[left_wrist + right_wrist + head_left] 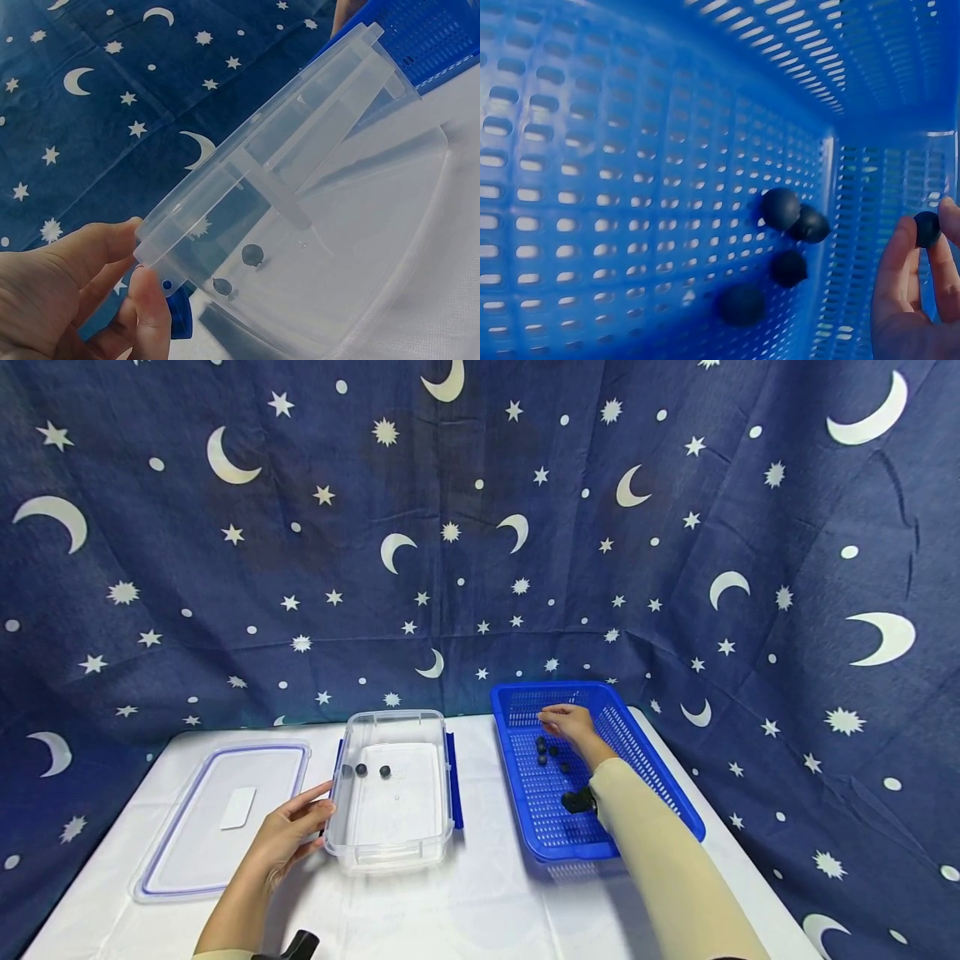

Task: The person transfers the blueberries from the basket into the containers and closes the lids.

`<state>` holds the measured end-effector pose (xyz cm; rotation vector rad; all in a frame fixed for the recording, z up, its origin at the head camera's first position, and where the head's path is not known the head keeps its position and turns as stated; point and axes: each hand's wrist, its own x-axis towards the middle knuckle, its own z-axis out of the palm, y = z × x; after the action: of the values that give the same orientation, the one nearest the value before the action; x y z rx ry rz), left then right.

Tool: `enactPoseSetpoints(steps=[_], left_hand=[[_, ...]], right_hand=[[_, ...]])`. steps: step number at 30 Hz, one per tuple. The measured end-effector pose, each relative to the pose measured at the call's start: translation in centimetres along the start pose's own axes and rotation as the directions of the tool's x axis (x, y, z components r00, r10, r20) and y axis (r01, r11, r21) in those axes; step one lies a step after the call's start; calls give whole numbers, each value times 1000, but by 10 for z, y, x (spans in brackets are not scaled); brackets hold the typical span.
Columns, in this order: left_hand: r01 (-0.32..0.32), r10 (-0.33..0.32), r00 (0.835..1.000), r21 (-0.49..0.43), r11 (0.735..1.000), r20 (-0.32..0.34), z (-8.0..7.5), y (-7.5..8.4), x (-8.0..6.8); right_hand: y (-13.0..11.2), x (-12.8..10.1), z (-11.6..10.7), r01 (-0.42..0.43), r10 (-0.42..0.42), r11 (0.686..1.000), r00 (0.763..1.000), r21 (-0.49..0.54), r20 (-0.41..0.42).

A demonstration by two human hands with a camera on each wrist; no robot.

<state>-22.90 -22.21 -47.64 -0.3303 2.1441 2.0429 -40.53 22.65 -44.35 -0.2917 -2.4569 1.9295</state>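
Right hand (pixel 570 723) inside the blue basket (pixel 678 800) at the right of the white table (pixel 465 910), fingertips (pixel 900 247) pinching one dark ball (pixel 928 229) above the basket floor. Four more dark balls (pixel 781 208) lie loose on the mesh just near of the hand. Left hand (pixel 288 835) grips the near-left rim of the clear tub (pixel 390 852), thumb and fingers curled on the edge. Balls in the tub (pixel 385 771) sit toward its far left. Clear lid (pixel 187 860) lies flat left of the tub.
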Motion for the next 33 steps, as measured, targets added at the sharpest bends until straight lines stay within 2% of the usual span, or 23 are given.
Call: enactPoseSetpoints(steps=[15,23,33], left_hand=[[10,-10,1000,11,1000,2,0,1,0],[14,-13,1000,-8,1000,4,0,-1,-1],[5,-5,1000,-33,999,0,0,-1,0]], right_hand=[[-23,-8,25,-2,-18,990,990,138,142],[-35,-19,41,34,-53,994,981,105,186],[-44,-27,60,67,-97,990,961,121,260]])
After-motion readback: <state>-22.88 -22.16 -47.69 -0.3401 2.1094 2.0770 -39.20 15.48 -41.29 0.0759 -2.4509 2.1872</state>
